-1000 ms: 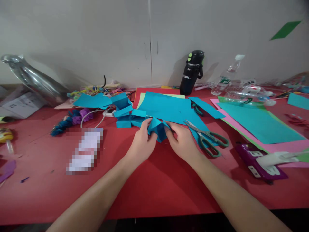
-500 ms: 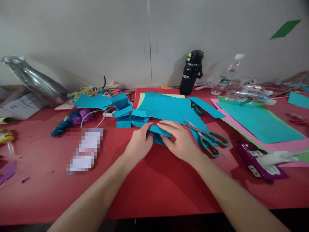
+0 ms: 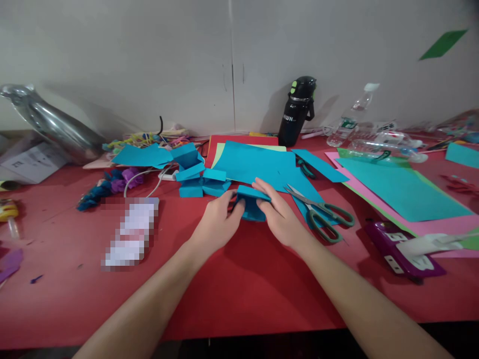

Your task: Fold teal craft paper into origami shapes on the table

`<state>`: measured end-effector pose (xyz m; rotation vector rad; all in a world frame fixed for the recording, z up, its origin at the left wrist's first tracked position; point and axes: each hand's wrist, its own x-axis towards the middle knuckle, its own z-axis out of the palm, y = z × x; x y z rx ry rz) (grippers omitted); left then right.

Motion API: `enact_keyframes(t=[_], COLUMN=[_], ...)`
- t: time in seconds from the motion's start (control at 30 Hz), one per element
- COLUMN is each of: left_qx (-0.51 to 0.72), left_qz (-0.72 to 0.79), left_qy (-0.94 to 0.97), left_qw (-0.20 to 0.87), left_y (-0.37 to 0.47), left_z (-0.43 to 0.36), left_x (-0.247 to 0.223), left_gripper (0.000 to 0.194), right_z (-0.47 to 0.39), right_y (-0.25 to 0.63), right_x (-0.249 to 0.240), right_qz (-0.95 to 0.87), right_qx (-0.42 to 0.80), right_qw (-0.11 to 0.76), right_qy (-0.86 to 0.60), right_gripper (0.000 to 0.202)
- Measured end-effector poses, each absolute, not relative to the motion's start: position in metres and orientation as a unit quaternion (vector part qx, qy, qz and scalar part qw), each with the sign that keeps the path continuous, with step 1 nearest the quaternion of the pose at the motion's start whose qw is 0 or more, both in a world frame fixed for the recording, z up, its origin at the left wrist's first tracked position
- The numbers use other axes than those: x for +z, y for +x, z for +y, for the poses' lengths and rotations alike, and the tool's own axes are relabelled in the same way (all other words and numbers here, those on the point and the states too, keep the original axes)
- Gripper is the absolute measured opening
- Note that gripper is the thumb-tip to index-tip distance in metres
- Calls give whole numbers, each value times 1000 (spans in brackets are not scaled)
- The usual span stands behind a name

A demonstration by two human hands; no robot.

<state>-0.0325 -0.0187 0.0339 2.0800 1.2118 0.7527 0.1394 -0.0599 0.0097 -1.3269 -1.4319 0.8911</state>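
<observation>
A small folded blue paper piece point(image 3: 253, 211) is held between my two hands above the red table point(image 3: 239, 294). My left hand point(image 3: 220, 219) grips its left side, thumb toward the inside. On its right side, my right hand point(image 3: 282, 214) has its fingers and thumb closed on the paper. Other folded blue pieces point(image 3: 204, 183) lie just beyond my left hand. Large blue sheets point(image 3: 258, 162) spread behind my hands. Open scissors point(image 3: 322, 212) rest on blue paper to the right of my right hand.
A black bottle point(image 3: 295, 112) and clear plastic bottles point(image 3: 348, 119) stand or lie at the back. Coloured sheets point(image 3: 404, 189) and a purple object point(image 3: 406, 249) are at right. A metal jug point(image 3: 56, 124), white box point(image 3: 35, 162) and blurred item point(image 3: 132, 232) are at left.
The blue piece has tilted and now shows more of its hollow inside. My right fingers have lifted and shifted slightly, and my left thumb has moved up onto the paper.
</observation>
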Motion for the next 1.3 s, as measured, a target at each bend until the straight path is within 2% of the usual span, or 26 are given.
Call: enact_keyframes(t=[0.17, 0.27, 0.43, 0.53, 0.6, 0.87, 1.07, 1.2, 1.3], left_qx=[299, 284, 285, 288, 299, 313, 324, 342, 403], left_qz=[442, 455, 458, 453, 450, 434, 430, 406, 379], left_qy=[778, 786, 798, 801, 795, 786, 769, 779, 776], left_qw=[333, 307, 268, 265, 275, 309, 345, 333, 302], left_y=[-33, -34, -35, -35, -34, -30, -28, -34, -40], left_z=[-17, -15, -15, -17, -19, -21, -25, -28, -28], left_x=[27, 24, 23, 26, 27, 17, 20, 32, 42], left_gripper=[40, 44, 45, 44, 45, 62, 60, 67, 58], right_z=[-60, -59, -59, -60, -60, -61, -63, -60, -49], right_y=[138, 137, 137, 137, 137, 138, 139, 152, 161], right_x=[13, 11, 8, 12, 14, 10, 12, 15, 23], right_qz=[-588, -603, -674, -729, -749, -722, -685, -693, -681], right_qx=[366, 342, 189, 89, 73, 162, 161, 116, 78], right_qw=[471, 459, 426, 388, 365, 366, 421, 450, 478], right_qy=[-546, -556, -573, -558, -548, -564, -572, -551, -550], right_gripper=[57, 60, 78, 51, 36, 44, 37, 33, 32])
